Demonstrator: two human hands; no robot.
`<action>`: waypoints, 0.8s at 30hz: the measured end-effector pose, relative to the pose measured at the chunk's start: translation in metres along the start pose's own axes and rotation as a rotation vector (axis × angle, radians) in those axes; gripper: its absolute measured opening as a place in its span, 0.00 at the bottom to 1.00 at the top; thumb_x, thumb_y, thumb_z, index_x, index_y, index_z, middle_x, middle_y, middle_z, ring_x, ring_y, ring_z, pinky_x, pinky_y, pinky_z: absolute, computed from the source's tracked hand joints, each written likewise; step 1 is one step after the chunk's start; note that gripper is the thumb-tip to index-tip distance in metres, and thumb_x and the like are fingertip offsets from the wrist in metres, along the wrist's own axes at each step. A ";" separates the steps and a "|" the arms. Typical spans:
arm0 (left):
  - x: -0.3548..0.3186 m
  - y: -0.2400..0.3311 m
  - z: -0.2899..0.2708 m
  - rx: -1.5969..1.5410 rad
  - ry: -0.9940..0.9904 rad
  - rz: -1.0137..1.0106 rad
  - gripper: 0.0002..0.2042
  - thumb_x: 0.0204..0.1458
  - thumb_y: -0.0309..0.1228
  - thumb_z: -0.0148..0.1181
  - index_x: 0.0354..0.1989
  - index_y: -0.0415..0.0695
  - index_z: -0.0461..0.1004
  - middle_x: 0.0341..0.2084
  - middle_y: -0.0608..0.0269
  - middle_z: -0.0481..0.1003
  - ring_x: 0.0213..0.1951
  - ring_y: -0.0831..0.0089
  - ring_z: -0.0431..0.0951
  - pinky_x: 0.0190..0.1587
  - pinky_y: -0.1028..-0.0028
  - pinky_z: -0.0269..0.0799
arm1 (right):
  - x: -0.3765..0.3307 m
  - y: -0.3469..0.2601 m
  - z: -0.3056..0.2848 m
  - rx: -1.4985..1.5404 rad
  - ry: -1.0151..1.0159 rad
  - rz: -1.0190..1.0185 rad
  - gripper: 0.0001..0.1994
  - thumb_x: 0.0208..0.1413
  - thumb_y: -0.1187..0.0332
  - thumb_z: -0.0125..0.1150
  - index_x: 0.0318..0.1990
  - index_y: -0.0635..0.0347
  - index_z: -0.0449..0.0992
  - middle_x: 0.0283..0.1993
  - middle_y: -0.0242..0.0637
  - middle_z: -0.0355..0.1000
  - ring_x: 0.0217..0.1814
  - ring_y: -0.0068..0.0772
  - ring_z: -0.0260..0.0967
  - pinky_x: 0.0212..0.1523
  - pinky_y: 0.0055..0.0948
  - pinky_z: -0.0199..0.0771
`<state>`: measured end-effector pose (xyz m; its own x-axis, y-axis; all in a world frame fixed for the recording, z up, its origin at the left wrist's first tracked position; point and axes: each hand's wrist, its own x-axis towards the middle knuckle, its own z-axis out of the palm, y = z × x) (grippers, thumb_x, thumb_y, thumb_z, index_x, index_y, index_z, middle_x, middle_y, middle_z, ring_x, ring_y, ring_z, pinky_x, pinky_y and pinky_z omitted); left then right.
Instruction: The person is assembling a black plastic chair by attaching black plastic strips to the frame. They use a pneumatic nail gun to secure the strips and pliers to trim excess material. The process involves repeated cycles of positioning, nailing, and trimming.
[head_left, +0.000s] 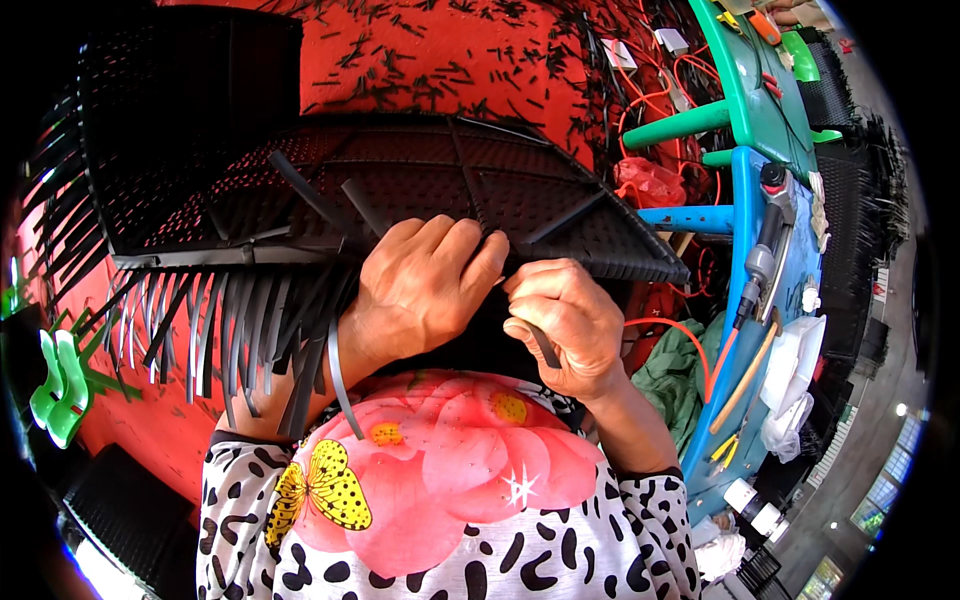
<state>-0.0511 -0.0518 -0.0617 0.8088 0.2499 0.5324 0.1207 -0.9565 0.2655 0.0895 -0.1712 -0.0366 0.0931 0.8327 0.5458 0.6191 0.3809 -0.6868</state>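
A large black woven plastic-rattan piece (390, 165) lies across in front of me, its near edge toward my body. My left hand (425, 280) is curled over that edge, knuckles up; its fingertips are hidden. Just to its right, my right hand (570, 320) pinches a flat black strip (546, 345), whose short end sticks out below the thumb. Many loose strips (240, 310) hang from the near edge on the left. A few strip ends (305, 190) poke up from the weave beside my left hand.
On the right, a blue table (740, 270) carries a power tool (770, 235), a wooden-handled tool (745, 375) and yellow-handled pliers (724, 452). Behind stands a green table (735, 90). Orange hose (680, 325) curves nearby. Black scraps litter the red floor (440, 60). Green plastic footwear (62, 385) lies left.
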 end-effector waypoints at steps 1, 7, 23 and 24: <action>0.001 0.000 -0.002 -0.012 -0.013 -0.004 0.18 0.39 0.32 0.62 0.41 0.40 0.72 0.28 0.61 0.71 0.26 0.68 0.74 0.27 0.71 0.67 | 0.000 0.001 0.001 0.057 -0.005 0.012 0.09 0.45 0.72 0.68 0.31 0.64 0.73 0.30 0.40 0.70 0.32 0.42 0.72 0.31 0.33 0.72; 0.004 0.002 -0.004 0.003 -0.045 0.012 0.20 0.38 0.33 0.61 0.42 0.39 0.72 0.28 0.59 0.72 0.25 0.67 0.73 0.24 0.70 0.65 | -0.005 0.001 -0.001 0.069 -0.072 0.078 0.09 0.52 0.70 0.65 0.31 0.66 0.72 0.29 0.41 0.68 0.30 0.39 0.71 0.31 0.31 0.73; 0.000 -0.002 0.003 0.077 0.016 0.074 0.21 0.39 0.31 0.60 0.44 0.37 0.71 0.29 0.59 0.72 0.24 0.68 0.72 0.23 0.70 0.62 | -0.009 -0.020 0.010 0.152 -0.112 0.083 0.06 0.48 0.77 0.60 0.26 0.65 0.68 0.25 0.41 0.63 0.24 0.40 0.64 0.25 0.33 0.66; 0.000 -0.002 0.003 0.079 0.020 0.079 0.21 0.39 0.31 0.60 0.44 0.37 0.71 0.29 0.59 0.72 0.24 0.68 0.72 0.23 0.70 0.62 | -0.009 -0.022 0.011 0.156 -0.095 0.090 0.07 0.44 0.78 0.62 0.25 0.64 0.67 0.25 0.40 0.61 0.24 0.40 0.62 0.25 0.34 0.63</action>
<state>-0.0492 -0.0502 -0.0648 0.8060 0.1751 0.5654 0.1023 -0.9821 0.1583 0.0665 -0.1833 -0.0314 0.0638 0.8978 0.4358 0.4825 0.3544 -0.8009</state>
